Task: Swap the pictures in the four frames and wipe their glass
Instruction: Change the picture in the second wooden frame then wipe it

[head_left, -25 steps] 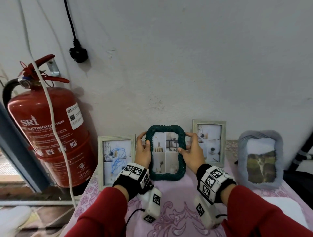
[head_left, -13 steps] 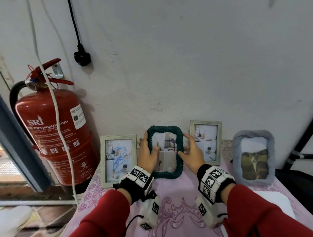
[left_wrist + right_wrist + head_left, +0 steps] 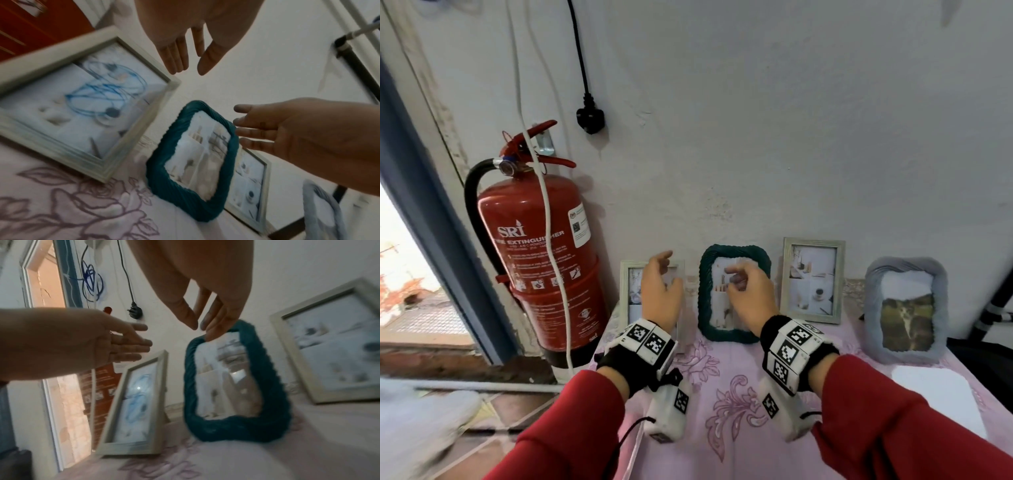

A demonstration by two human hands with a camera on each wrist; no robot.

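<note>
Between the two hands the green frame (image 3: 734,294) stands upright on the surface (image 3: 726,383), near the wall. Neither hand holds it — the left hand (image 3: 661,291) hovers with fingers spread before the pale frame (image 3: 82,104) on its side, the right hand (image 3: 750,296) hangs with fingers loosely bent in front of the glass. This looks like a pause between frames; next comes taking up another. Beyond the right hand stand a second pale frame (image 3: 813,281) and a grey one (image 3: 905,308). Blur hides whether the fingertips touch the green rim.
</note>
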